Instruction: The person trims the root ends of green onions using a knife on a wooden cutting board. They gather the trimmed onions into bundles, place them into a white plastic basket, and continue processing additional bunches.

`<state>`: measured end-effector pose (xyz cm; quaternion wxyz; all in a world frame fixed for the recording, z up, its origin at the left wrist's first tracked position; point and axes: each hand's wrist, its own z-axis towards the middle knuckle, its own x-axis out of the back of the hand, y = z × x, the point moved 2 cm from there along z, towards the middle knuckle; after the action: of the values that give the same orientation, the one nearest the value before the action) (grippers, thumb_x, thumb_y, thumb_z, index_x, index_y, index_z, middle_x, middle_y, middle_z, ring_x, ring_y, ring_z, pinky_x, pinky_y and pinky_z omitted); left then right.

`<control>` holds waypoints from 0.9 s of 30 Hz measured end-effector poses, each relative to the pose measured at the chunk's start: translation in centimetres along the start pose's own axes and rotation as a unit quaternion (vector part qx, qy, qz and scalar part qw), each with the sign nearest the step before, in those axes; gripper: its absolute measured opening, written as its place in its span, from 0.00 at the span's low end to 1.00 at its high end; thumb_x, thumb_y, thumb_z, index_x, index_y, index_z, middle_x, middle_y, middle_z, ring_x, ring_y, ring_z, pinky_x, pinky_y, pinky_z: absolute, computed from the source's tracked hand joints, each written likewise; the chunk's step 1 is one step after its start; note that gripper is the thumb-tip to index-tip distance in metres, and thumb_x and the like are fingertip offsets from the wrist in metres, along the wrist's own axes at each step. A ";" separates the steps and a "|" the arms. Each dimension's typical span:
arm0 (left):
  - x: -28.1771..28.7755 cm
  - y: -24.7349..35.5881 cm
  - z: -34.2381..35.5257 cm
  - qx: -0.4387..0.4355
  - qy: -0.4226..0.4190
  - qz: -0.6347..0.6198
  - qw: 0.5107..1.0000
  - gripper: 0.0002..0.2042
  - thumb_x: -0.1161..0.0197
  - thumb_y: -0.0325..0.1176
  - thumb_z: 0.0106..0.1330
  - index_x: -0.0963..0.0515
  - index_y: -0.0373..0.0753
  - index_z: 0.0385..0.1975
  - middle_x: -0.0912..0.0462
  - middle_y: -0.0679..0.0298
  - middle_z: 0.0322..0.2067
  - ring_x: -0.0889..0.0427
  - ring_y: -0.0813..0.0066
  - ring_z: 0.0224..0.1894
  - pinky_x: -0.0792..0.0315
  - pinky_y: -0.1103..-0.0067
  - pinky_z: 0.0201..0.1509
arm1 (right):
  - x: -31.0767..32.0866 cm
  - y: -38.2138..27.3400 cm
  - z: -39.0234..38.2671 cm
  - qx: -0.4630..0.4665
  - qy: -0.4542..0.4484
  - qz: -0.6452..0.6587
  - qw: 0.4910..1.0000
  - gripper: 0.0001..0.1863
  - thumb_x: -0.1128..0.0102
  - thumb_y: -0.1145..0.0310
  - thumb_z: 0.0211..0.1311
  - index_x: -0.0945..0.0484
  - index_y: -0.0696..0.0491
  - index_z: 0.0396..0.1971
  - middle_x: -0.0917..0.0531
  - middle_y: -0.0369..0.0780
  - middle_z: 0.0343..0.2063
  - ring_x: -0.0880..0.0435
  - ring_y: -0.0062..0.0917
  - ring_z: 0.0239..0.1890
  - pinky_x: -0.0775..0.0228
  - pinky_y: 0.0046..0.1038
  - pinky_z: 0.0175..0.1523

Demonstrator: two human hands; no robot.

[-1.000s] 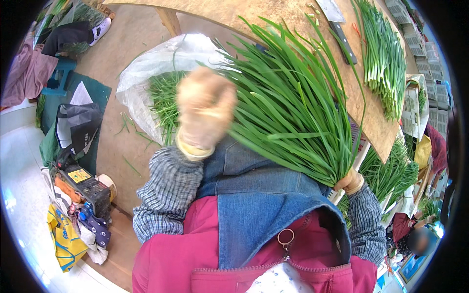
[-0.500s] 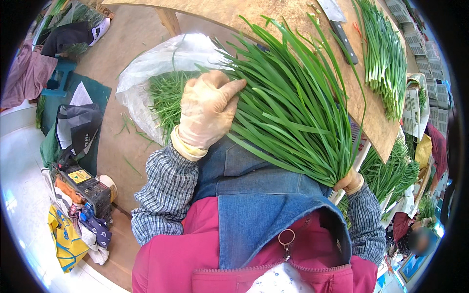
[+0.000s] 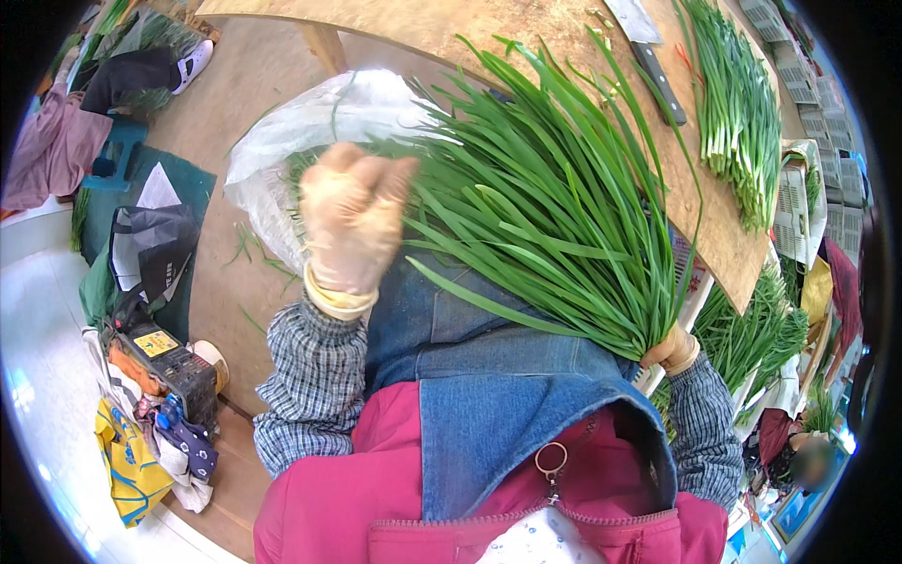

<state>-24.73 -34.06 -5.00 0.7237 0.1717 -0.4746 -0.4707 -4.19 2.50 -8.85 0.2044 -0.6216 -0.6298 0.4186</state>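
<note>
A big bunch of garlic chives (image 3: 554, 207) spreads across my lap, its green leaves fanned to the upper left. Around its gathered base, at the right, my gloved right hand (image 3: 673, 350) is wrapped closed. My gloved left hand (image 3: 352, 211) is just off the leaf tips, fingers curled and somewhat blurred; what they hold, if anything, cannot be made out. Behind that hand lies a white plastic bag (image 3: 272, 141) with loose thin green leaves in it, partly hidden by the hand.
On the wooden table (image 3: 432, 19) ahead lie a knife (image 3: 660, 83) and a tied bunch of chives (image 3: 738, 113). More chives (image 3: 752, 329) sit below its right edge. A black crate (image 3: 174, 367) and a yellow bag (image 3: 127, 461) stand at left, near another person's leg (image 3: 136, 80).
My left hand has moved left, away from the chive leaves and over the plastic bag. My right hand keeps its hold at the base.
</note>
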 end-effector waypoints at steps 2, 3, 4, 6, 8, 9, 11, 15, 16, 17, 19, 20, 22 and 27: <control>-1.1 1.5 0.0 -0.053 -0.040 0.012 0.998 0.07 0.34 0.26 0.50 0.21 0.41 0.29 0.25 0.61 0.25 0.24 0.64 0.29 0.32 0.71 0.34 | -0.1 -0.1 0.1 0.003 0.002 0.007 1.000 0.52 0.32 0.80 0.11 0.30 0.57 0.55 0.22 0.40 0.49 0.25 0.30 0.50 0.36 0.31 0.58; -1.6 2.1 -0.1 -0.072 -0.060 0.014 0.996 0.09 0.34 0.26 0.47 0.20 0.42 0.30 0.24 0.61 0.30 0.24 0.63 0.34 0.33 0.70 0.40 | 0.0 0.2 0.1 0.000 0.004 0.008 1.000 0.52 0.32 0.80 0.10 0.30 0.57 0.55 0.22 0.40 0.49 0.25 0.30 0.50 0.36 0.31 0.58; -2.1 2.3 -0.3 -0.045 -0.108 0.028 0.993 0.10 0.35 0.27 0.48 0.20 0.42 0.33 0.24 0.61 0.32 0.24 0.63 0.37 0.34 0.69 0.44 | 0.2 0.3 0.0 -0.005 0.011 0.008 1.000 0.52 0.31 0.79 0.10 0.30 0.57 0.55 0.21 0.40 0.49 0.25 0.30 0.50 0.36 0.31 0.58; -3.1 2.1 -0.6 0.006 -0.178 0.070 0.981 0.13 0.37 0.30 0.46 0.20 0.43 0.35 0.25 0.60 0.34 0.25 0.62 0.40 0.37 0.68 0.49 | 0.9 0.8 -0.1 0.018 0.009 -0.048 0.999 0.52 0.31 0.79 0.10 0.30 0.57 0.55 0.21 0.40 0.49 0.25 0.30 0.50 0.36 0.31 0.58; -3.7 2.1 -0.8 0.013 -0.184 0.077 0.980 0.13 0.37 0.30 0.45 0.20 0.43 0.34 0.25 0.61 0.34 0.24 0.63 0.39 0.37 0.69 0.49 | 0.9 0.8 -0.1 0.024 0.009 -0.053 0.998 0.52 0.31 0.79 0.10 0.30 0.57 0.55 0.21 0.40 0.48 0.25 0.30 0.50 0.36 0.31 0.58; -3.9 2.0 -0.9 0.017 -0.187 0.080 0.979 0.13 0.37 0.30 0.44 0.21 0.43 0.33 0.25 0.61 0.34 0.24 0.64 0.39 0.37 0.69 0.49 | 0.6 0.7 -0.1 0.016 0.012 -0.033 0.999 0.52 0.31 0.79 0.10 0.30 0.57 0.55 0.21 0.40 0.48 0.24 0.30 0.50 0.36 0.31 0.58; -4.3 1.8 -1.0 0.026 -0.204 0.071 0.976 0.12 0.38 0.30 0.43 0.22 0.43 0.32 0.26 0.62 0.32 0.24 0.66 0.35 0.37 0.70 0.48 | 0.4 0.6 -0.2 0.005 0.018 -0.011 1.000 0.52 0.31 0.79 0.10 0.29 0.57 0.55 0.21 0.40 0.48 0.24 0.30 0.50 0.36 0.31 0.58; -4.4 1.9 -1.3 0.047 -0.222 0.042 0.973 0.12 0.37 0.31 0.42 0.22 0.42 0.31 0.27 0.62 0.30 0.24 0.67 0.32 0.37 0.70 0.48 | 0.6 0.7 -0.1 0.002 0.014 -0.040 0.999 0.52 0.31 0.79 0.10 0.29 0.56 0.55 0.21 0.39 0.48 0.24 0.30 0.50 0.36 0.31 0.58; -4.4 2.0 -1.3 0.054 -0.227 0.035 0.972 0.12 0.37 0.31 0.42 0.22 0.42 0.30 0.28 0.63 0.30 0.24 0.67 0.32 0.38 0.70 0.48 | 0.7 0.7 -0.1 0.003 0.011 -0.055 0.998 0.52 0.30 0.79 0.10 0.29 0.56 0.55 0.21 0.39 0.48 0.24 0.30 0.50 0.36 0.31 0.58; -4.4 2.0 -1.3 0.054 -0.231 0.033 0.971 0.12 0.36 0.31 0.42 0.22 0.42 0.30 0.28 0.63 0.30 0.24 0.67 0.32 0.37 0.70 0.48 | 0.7 0.8 -0.1 0.005 0.012 -0.052 0.999 0.52 0.30 0.79 0.10 0.29 0.56 0.55 0.21 0.39 0.48 0.24 0.30 0.50 0.36 0.31 0.58; -4.4 2.0 -1.3 0.055 -0.239 0.028 0.969 0.12 0.36 0.32 0.42 0.22 0.42 0.30 0.28 0.62 0.29 0.24 0.67 0.32 0.37 0.70 0.47 | 0.8 0.9 -0.1 0.007 0.015 -0.046 0.999 0.52 0.30 0.78 0.10 0.29 0.56 0.55 0.21 0.39 0.48 0.24 0.30 0.50 0.36 0.31 0.59; -4.4 2.1 -1.3 0.052 -0.235 0.026 0.970 0.12 0.35 0.33 0.42 0.22 0.42 0.30 0.27 0.63 0.29 0.24 0.66 0.32 0.37 0.70 0.47 | 0.8 0.9 -0.1 0.010 0.013 -0.043 0.999 0.52 0.30 0.78 0.10 0.29 0.56 0.55 0.21 0.39 0.48 0.24 0.30 0.50 0.36 0.31 0.59; -4.6 2.3 -1.3 0.046 -0.228 0.022 0.972 0.12 0.34 0.34 0.42 0.22 0.42 0.28 0.27 0.63 0.28 0.24 0.66 0.32 0.37 0.70 0.47 | 0.8 0.9 0.0 0.015 0.010 -0.038 0.999 0.52 0.30 0.78 0.10 0.29 0.56 0.55 0.21 0.39 0.49 0.24 0.30 0.51 0.37 0.31 0.59; -4.6 2.4 -1.4 0.062 -0.245 0.005 0.968 0.08 0.35 0.37 0.46 0.21 0.42 0.24 0.24 0.61 0.31 0.25 0.62 0.40 0.38 0.65 0.50 | 0.4 0.5 -0.2 -0.003 0.014 -0.011 1.000 0.53 0.31 0.79 0.09 0.30 0.56 0.56 0.22 0.39 0.50 0.25 0.30 0.52 0.38 0.31 0.60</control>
<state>-22.80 -29.20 -6.43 0.5759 0.0936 -0.6664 -0.4642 -3.84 2.88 -9.24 0.2161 -0.6210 -0.6351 0.4054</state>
